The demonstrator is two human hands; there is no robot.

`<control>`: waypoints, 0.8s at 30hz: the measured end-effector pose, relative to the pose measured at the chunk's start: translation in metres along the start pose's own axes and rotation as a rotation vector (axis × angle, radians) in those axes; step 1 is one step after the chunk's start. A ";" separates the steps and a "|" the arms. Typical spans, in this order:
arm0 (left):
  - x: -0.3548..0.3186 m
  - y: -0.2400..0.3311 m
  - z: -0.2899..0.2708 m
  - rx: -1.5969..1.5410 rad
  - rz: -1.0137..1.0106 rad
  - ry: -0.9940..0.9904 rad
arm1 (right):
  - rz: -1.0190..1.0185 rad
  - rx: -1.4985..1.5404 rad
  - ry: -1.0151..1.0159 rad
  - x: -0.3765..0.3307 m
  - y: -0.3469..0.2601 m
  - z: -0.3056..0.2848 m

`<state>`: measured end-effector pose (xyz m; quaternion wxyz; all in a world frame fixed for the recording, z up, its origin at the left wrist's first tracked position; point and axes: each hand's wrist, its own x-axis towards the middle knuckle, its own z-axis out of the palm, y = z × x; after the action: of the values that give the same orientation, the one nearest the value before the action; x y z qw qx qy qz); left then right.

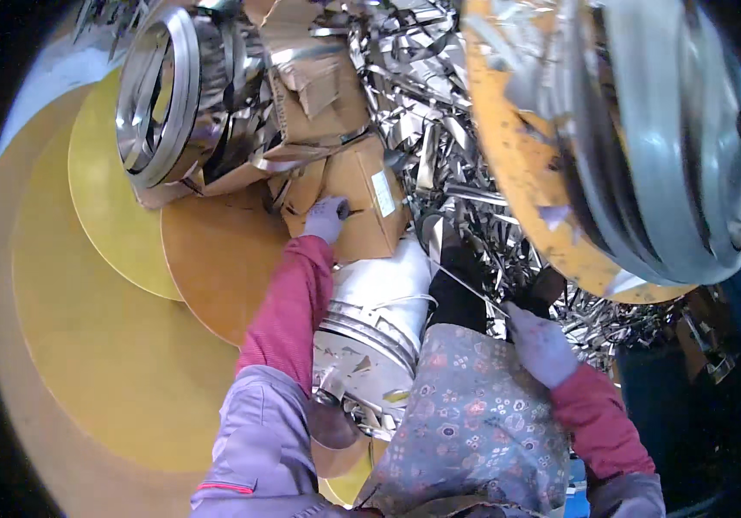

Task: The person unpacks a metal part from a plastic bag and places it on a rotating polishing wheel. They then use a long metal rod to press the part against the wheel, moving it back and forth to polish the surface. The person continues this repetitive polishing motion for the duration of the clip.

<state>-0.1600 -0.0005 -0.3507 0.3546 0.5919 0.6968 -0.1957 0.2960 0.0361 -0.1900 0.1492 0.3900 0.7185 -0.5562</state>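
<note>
Several large round sheets in yellow tones [120, 380] overlap across the left side, with a brownish-orange disc [219, 250] lying over their right edge. Above them, a shiny metal ring [182, 99] stands on its edge, bent silver strips just to its right, beside a torn, open piece of cardboard [323, 108]. Below that sits a closed-looking brown cardboard box [362, 229] with a white label [383, 193]. The left hand [327, 218], in a pale glove, rests against the box's left part, fingers curled beside a dark slot; whether it grips the cardboard, I cannot tell. A white bucket [383, 281] with a ribbed rim is just below the box, behind the left forearm. Loose metal strips [422, 104] heap up in the middle, beyond the box. From near the box's right edge a thin rod-like piece [465, 285] slants down to the right hand [543, 345], also gloved, which is closed around its lower end, beside a floral apron [474, 414]. The two hands are well apart. At the far right, an orange-yellow disc [509, 164] stands behind thick silvery metal rings [647, 147].
</note>
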 end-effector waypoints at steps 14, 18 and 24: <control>0.034 0.004 0.014 -1.810 -1.044 0.496 | 0.138 0.013 0.089 -0.015 0.046 0.031; 0.019 -0.054 0.053 -2.138 -0.884 0.376 | -0.002 0.134 0.249 0.018 0.058 0.079; 0.008 -0.025 0.046 -1.801 -0.558 0.424 | 0.064 0.100 0.208 0.077 0.035 0.076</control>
<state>-0.1719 -0.0326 -0.3911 0.4831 -0.0658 0.7506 0.4459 0.2546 -0.0010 -0.2892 0.0718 0.4755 0.6885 -0.5429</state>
